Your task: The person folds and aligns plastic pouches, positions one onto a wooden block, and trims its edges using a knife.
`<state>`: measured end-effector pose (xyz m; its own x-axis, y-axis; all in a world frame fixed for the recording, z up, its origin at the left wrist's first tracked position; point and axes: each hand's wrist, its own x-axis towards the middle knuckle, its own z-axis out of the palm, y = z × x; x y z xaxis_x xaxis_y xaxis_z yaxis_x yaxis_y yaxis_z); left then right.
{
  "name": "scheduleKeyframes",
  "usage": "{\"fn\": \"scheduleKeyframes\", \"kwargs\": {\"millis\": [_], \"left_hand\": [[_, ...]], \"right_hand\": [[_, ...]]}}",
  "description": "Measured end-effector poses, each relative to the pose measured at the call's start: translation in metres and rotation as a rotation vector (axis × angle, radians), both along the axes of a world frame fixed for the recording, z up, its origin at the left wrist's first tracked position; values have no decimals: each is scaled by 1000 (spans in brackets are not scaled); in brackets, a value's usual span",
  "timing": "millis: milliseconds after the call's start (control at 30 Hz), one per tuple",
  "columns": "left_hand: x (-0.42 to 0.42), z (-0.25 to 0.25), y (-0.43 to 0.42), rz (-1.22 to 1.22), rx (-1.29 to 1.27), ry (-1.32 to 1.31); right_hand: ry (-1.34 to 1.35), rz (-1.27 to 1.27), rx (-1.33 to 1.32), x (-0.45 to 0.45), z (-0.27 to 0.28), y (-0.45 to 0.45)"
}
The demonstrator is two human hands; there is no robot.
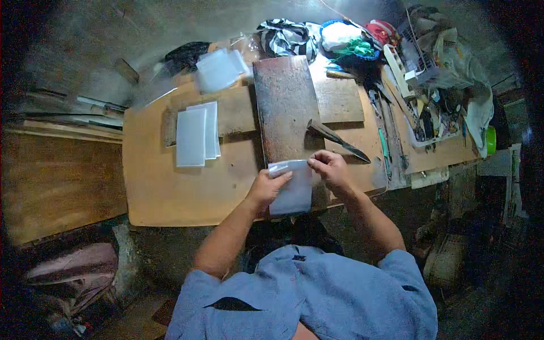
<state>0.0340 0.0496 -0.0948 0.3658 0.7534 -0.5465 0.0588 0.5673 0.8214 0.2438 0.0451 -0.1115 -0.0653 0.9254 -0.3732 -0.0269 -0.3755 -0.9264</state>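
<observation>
Head view: both hands on a clear plastic piece over the near part of a dark plank

At the far left, a wooden panel [62, 181] stands beside the table [161, 195], with a pinkish cloth [76, 263] lower down, off the tabletop. A small stack of translucent sheets [192, 136] lies on the left part of the table, its pieces overlapping and slightly fanned. Beyond it is a second translucent pile [218, 71], with a black bag [186, 55] just beside it.

The left hand [273, 188] pinches the left side of the clear plastic piece [292, 195], its thumb lying on top near the far edge. That edge looks folded or doubled; the layers are too blurred to count. The piece lies over the near part of the dark plank [286, 102], close to the table's front edge. Behind the plank's far end sits a black-and-white bundle [286, 39].

The right hand [328, 169] has its thumb and forefinger pressed together on the piece's far right corner. Just beyond this hand, a pointed metal tool [340, 141] lies aslant, one end on the plank and its tip pointing right. Farther back is a blue basket [371, 55] with white and green contents, and a red item [382, 31] beside it. At the right, a tray [450, 136] holds jumbled tools, near a bright green container [491, 140].
</observation>
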Motion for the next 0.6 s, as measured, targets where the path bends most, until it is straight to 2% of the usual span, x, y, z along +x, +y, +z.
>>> {"fn": "scheduleKeyframes", "kwargs": {"millis": [33,200,267,300,333,400,433,467,533,600], "left_hand": [[3,2,8,-17,-7,112],[5,-26,23,149,27,63],[5,-41,21,273,187,38],[3,-32,20,205,265,252],[5,-29,18,204,259,254],[11,-24,9,325,403,380],[15,-15,3,321,418,492],[17,-15,-1,320,415,493],[22,-15,-7,202,948,839],[30,-14,-10,168,900,770]], "right_hand": [[-75,9,20,1,-3,7],[-207,-27,97,1,-24,38],[-261,-32,125,1,-30,46],[-300,-42,110,0,-28,50],[-339,-52,95,-1,-27,52],[-328,-62,78,-4,-17,56],[-372,-60,84,-6,-7,58],[-416,-59,90,-6,-2,60],[-452,-67,129,-4,-15,63],[-490,-74,169,-3,-24,66]]}}
